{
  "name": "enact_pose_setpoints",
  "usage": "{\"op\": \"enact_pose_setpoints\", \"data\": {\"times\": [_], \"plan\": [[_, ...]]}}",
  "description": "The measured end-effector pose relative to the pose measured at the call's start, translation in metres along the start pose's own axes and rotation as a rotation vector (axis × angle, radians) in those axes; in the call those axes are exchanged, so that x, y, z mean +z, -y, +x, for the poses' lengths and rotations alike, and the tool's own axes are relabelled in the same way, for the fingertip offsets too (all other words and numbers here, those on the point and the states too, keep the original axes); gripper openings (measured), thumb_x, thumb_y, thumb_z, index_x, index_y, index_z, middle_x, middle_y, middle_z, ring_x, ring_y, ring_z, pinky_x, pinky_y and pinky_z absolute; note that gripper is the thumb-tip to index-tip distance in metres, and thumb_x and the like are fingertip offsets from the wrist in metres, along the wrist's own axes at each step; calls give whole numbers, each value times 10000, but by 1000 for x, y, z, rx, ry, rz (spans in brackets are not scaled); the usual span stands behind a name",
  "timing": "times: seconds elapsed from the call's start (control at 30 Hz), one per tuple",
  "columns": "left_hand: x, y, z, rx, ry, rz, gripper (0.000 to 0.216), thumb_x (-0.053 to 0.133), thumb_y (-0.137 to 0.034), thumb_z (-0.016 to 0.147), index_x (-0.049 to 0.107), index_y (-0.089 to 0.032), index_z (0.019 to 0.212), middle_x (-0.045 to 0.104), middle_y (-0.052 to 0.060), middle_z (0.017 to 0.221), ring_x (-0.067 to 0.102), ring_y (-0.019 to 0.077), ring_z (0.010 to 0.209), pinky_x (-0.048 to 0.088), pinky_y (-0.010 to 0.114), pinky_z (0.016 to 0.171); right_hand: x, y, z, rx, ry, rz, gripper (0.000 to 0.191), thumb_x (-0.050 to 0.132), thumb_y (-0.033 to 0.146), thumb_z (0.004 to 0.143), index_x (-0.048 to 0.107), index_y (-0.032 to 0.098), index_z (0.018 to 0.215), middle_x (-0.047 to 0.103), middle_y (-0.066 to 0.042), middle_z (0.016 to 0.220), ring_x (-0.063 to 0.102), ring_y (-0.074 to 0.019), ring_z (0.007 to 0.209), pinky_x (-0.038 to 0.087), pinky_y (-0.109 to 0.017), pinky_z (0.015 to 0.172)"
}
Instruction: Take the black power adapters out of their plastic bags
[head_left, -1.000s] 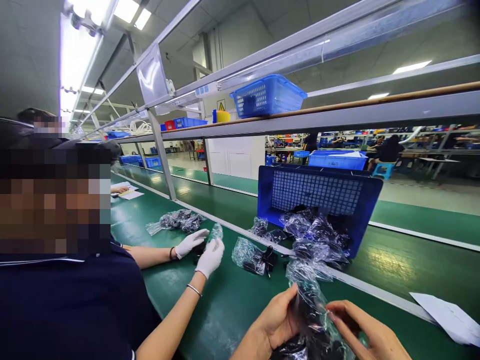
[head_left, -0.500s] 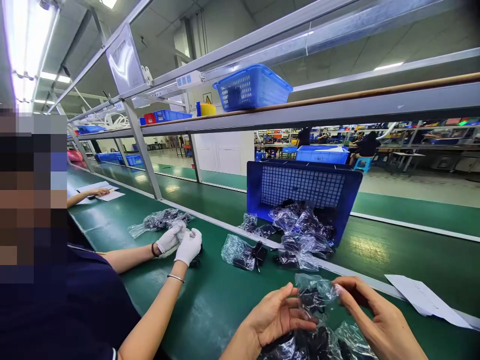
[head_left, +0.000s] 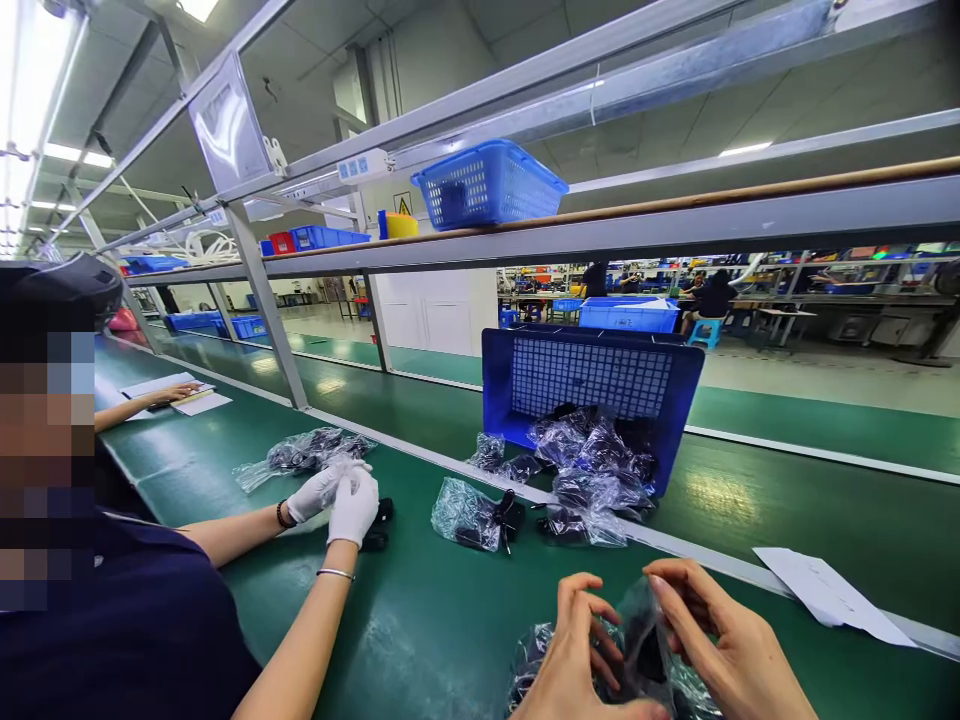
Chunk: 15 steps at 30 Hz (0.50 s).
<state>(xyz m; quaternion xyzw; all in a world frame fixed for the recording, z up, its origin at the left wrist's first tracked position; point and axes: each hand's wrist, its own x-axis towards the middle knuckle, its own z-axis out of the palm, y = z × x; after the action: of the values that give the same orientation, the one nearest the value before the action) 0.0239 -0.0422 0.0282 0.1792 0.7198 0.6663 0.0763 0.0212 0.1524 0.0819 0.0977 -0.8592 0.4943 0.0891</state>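
Observation:
At the near edge of the view, my right hand (head_left: 731, 640) pinches the top edge of a clear plastic bag (head_left: 646, 645) with a dark item inside. My left hand (head_left: 574, 650) is beside the bag, its fingers curved and apart; whether they touch the plastic is hard to see. Under and around my hands lie more bagged black items (head_left: 531, 655), partly hidden. Farther forward on the bench rests a bag (head_left: 465, 515) with a black corded piece (head_left: 510, 515) at its right end.
A blue crate (head_left: 499, 385) lies tipped on its side, bagged items (head_left: 592, 470) spilling from it. White paper (head_left: 832, 595) lies to the right. At left a co-worker's gloved hands (head_left: 341, 500) work beside a bagged pile (head_left: 300, 455). A blue basket (head_left: 495, 190) stands on the shelf above.
My left hand has turned palm-down and come away from the bag's side. The bag now hangs more upright and lower from my right hand. The co-worker's gloved hands have shifted slightly.

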Motion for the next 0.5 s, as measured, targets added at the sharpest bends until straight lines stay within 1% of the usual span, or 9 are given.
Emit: {"op": "enact_pose_setpoints", "data": {"times": [0.07, 0.1, 0.17, 0.2, 0.27, 0.33, 0.37, 0.43, 0.5], "plan": [[-1, -4, 1, 56, -34, 51, 196, 703, -213, 793, 600, -171, 954, 517, 97, 1225, 579, 153, 869, 483, 269, 713, 1, -5, 1, -25, -18, -29, 365, 493, 597, 983, 562, 274, 1137, 616, 24, 787, 561, -161, 653, 481, -230, 573], [-2, -7, 1, 79, -50, 44, 67, 633, -213, 852, 613, -165, 894, 553, 83, 1100, 573, 155, 847, 483, 266, 701, 1, -6, 2, -49, -33, -35, 353, 500, 583, 984, 567, 270, 1133, 623, 10, 824, 572, -165, 677, 481, -231, 569], [-6, -11, 2, 104, -65, -82, 170, 589, -308, 918, 612, -156, 847, 542, 69, 964, 569, 164, 802, 510, 270, 656, 3, -5, 3, -91, -50, 8, 346, 517, 562, 982, 566, 260, 1142, 634, -32, 948, 600, -178, 718, 495, -242, 546], [-7, -13, 3, 107, -66, -182, 233, 602, -376, 923, 608, -153, 857, 529, 66, 959, 569, 161, 771, 532, 280, 637, 5, -2, 3, -94, -40, 56, 348, 522, 560, 980, 562, 254, 1141, 629, -50, 1000, 606, -180, 711, 503, -251, 531], [-10, -16, 4, 117, -56, -359, 314, 641, -455, 905, 599, -145, 877, 521, 63, 993, 578, 140, 720, 576, 317, 663, 7, 8, 1, -42, -4, 183, 355, 501, 573, 985, 556, 250, 1121, 631, -54, 984, 605, -179, 665, 523, -270, 542], [-12, -15, 6, 129, -5, -457, 333, 676, -463, 888, 604, -138, 896, 550, 71, 1023, 616, 142, 736, 590, 341, 726, 8, 18, -2, 26, 17, 309, 358, 463, 588, 998, 565, 251, 1065, 640, -34, 916, 619, -184, 698, 553, -282, 653], [-12, -14, 7, 118, 31, -492, 353, 685, -478, 881, 602, -136, 909, 575, 75, 1008, 632, 146, 731, 589, 337, 720, 6, 22, -3, 39, 14, 348, 359, 451, 589, 1004, 574, 253, 1032, 643, -27, 903, 633, -190, 766, 553, -277, 730], [-12, -7, 11, 53, 93, -548, 443, 684, -565, 857, 574, -140, 908, 623, 70, 895, 648, 157, 673, 577, 312, 632, 1, 27, -3, 4, 7, 360, 350, 450, 580, 1010, 589, 259, 994, 649, -22, 950, 634, -192, 911, 532, -249, 843], [-10, 4, 15, -65, 118, -549, 572, 654, -712, 802, 528, -161, 887, 633, 49, 733, 630, 163, 572, 505, 255, 495, -7, 26, -3, -64, 14, 302, 331, 452, 564, 1016, 599, 269, 996, 643, -22, 988, 621, -186, 964, 518, -219, 870]]}}
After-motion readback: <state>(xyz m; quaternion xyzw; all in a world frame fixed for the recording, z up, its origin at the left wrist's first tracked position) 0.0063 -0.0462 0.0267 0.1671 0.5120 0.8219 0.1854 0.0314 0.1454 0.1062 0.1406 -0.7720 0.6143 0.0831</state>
